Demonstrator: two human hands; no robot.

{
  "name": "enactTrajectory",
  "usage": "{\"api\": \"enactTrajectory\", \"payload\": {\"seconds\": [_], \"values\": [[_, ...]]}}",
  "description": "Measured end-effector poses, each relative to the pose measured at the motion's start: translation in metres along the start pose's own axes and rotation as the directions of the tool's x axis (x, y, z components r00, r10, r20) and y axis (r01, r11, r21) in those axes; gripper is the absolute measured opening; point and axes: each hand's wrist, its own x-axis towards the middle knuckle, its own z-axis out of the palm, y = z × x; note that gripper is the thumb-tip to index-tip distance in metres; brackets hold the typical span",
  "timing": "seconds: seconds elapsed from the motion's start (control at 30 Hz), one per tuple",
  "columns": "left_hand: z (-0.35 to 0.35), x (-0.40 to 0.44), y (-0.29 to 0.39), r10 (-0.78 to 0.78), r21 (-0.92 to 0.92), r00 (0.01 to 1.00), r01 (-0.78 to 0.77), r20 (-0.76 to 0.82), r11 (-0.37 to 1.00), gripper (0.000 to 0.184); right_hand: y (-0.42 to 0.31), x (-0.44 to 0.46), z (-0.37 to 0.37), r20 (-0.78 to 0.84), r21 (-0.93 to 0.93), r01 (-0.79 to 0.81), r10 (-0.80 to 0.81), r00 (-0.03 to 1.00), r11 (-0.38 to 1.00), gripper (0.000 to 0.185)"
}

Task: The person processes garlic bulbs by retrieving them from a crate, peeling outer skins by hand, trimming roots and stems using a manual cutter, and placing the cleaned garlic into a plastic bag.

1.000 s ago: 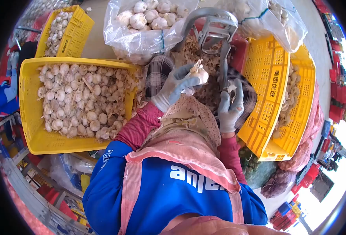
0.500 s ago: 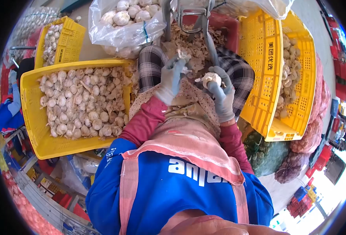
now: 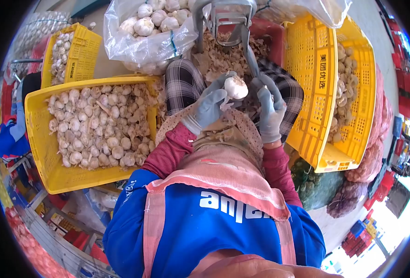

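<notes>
In the head view my left hand [image 3: 208, 105], in a grey glove, grips a white garlic bulb [image 3: 236, 88] between thumb and fingers over my lap. Close by on its right, my gloved right hand [image 3: 270, 111] has its fingers pinched together, apart from the bulb. Whatever those fingers may hold is too small to make out. Beyond both hands lies a red tub [image 3: 271, 34] full of loose garlic skins [image 3: 212, 58], with a grey metal frame [image 3: 230, 21] standing over it. Bits of skin cling to my pink apron [image 3: 214, 162].
A yellow crate [image 3: 40, 139] of garlic bulbs sits at my left, with a smaller yellow crate [image 3: 82, 53] behind it. A clear plastic bag [image 3: 121, 46] of cleaned bulbs stands ahead. Yellow crates [image 3: 307, 92] and mesh sacks [image 3: 349, 197] line my right. Another person's sleeve [image 3: 17, 127] shows far left.
The garlic bulb has passed from my right hand to my left, and the pale scraps in my left hand are gone from it. My right hand has turned upright, fingers pinched.
</notes>
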Motion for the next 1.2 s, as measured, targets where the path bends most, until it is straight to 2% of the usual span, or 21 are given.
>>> {"api": "enactTrajectory", "payload": {"seconds": [0.1,0.13,0.2,0.23,0.27,0.3,0.33,0.37,0.4,0.47,0.6,0.67,0.73,0.8,0.83,0.9,1.0,1.03,1.1,1.13,1.2], "values": [[-0.004,0.008,0.009,0.055,0.094,0.995,-0.047,-0.088,0.994,0.066,0.001,0.01,0.001,-0.146,-0.156,0.167,-0.189,0.971,0.974,0.041],[-0.005,0.009,0.014,0.068,0.09,0.996,-0.062,-0.065,0.994,0.065,0.007,0.021,-0.006,-0.095,-0.203,0.262,-0.285,0.954,0.943,0.048],[-0.008,0.015,0.019,0.112,0.034,0.994,-0.112,0.009,0.993,0.063,0.013,0.038,-0.012,0.084,-0.411,0.212,-0.194,0.977,0.887,0.056],[-0.01,0.019,0.021,0.118,0.037,0.993,-0.118,0.016,0.992,0.063,0.018,0.051,-0.014,0.267,-0.571,0.374,-0.265,0.926,0.731,0.062],[-0.011,0.023,0.024,0.122,0.035,0.993,-0.122,0.0,0.992,0.065,0.022,0.055,-0.015,0.37,-0.569,0.432,-0.252,0.894,0.699,0.054],[-0.011,0.029,0.027,0.131,0.034,0.991,-0.131,-0.016,0.991,0.066,0.001,0.051,-0.009,0.356,-0.711,0.375,-0.155,0.922,0.595,0.042],[-0.005,0.031,0.031,0.144,0.048,0.988,-0.142,-0.047,0.989,0.068,-0.013,0.052,-0.01,0.331,-0.609,0.222,-0.011,0.944,0.762,0.036],[-0.003,0.033,0.037,0.155,0.047,0.987,-0.153,-0.046,0.987,0.068,-0.023,0.051,-0.012,0.328,-0.483,0.035,0.144,0.933,0.875,0.03],[-0.002,0.033,0.043,0.119,0.038,0.993,-0.118,-0.014,0.992,0.067,-0.034,0.044,-0.008,0.325,-0.274,-0.132,0.221,0.92,0.953,0.026],[0.002,0.035,0.047,0.108,0.035,0.994,-0.107,-0.012,0.994,0.065,-0.042,0.039,-0.013,0.342,-0.283,-0.077,0.175,0.923,0.956,0.028],[-0.001,0.037,0.043,0.101,0.044,0.995,-0.099,-0.026,0.994,0.061,-0.067,0.032,-0.004,0.272,-0.317,-0.197,0.287,0.918,0.928,0.032],[0.002,0.036,0.037,0.115,0.005,0.992,-0.115,-0.043,0.993,0.06,-0.077,0.025,-0.004,0.264,-0.272,-0.195,0.268,0.927,0.942,0.033],[0.006,0.033,0.033,0.127,-0.037,0.99,-0.129,-0.056,0.991,0.059,-0.092,0.022,-0.002,0.268,-0.312,-0.187,0.275,0.923,0.932,0.034],[0.01,0.033,0.032,0.076,-0.233,0.997,-0.08,-0.029,0.969,0.057,-0.093,0.021,-0.002,0.265,-0.379,-0.098,0.209,0.941,0.92,0.034],[0.009,0.036,0.031,0.078,-0.233,0.997,-0.083,-0.029,0.969,0.057,-0.087,0.023,-0.001,0.267,-0.38,-0.097,0.209,0.941,0.92,0.034],[0.007,0.038,0.027,0.096,-0.232,0.992,-0.113,-0.083,0.966,0.057,-0.057,0.025,-0.004,0.245,-0.26,-0.172,0.237,0.94,0.95,0.03],[-0.002,0.044,0.025,0.086,-0.246,0.996,-0.085,-0.007,0.966,0.059,-0.013,0.046,-0.002,0.328,-0.304,0.04,0.065,0.943,0.952,0.027],[-0.004,0.043,0.026,0.077,-0.284,0.997,-0.072,0.004,0.956,0.061,0.001,0.055,0.0,0.371,-0.347,0.247,-0.109,0.922,0.905,0.028],[-0.01,0.045,0.028,0.073,-0.239,0.996,-0.062,0.04,0.969,0.061,0.014,0.067,0.0,0.414,-0.334,0.339,-0.186,0.891,0.88,0.028],[-0.014,0.047,0.029,0.074,-0.198,0.994,-0.057,0.075,0.978,0.061,0.027,0.074,0.001,0.412,-0.292,0.32,-0.183,0.893,0.901,0.033],[-0.021,0.048,0.027,0.065,-0.253,0.99,-0.032,0.121,0.967,0.062,0.037,0.083,0.004,0.409,-0.343,0.307,-0.152,0.899,0.888,0.04]]}}
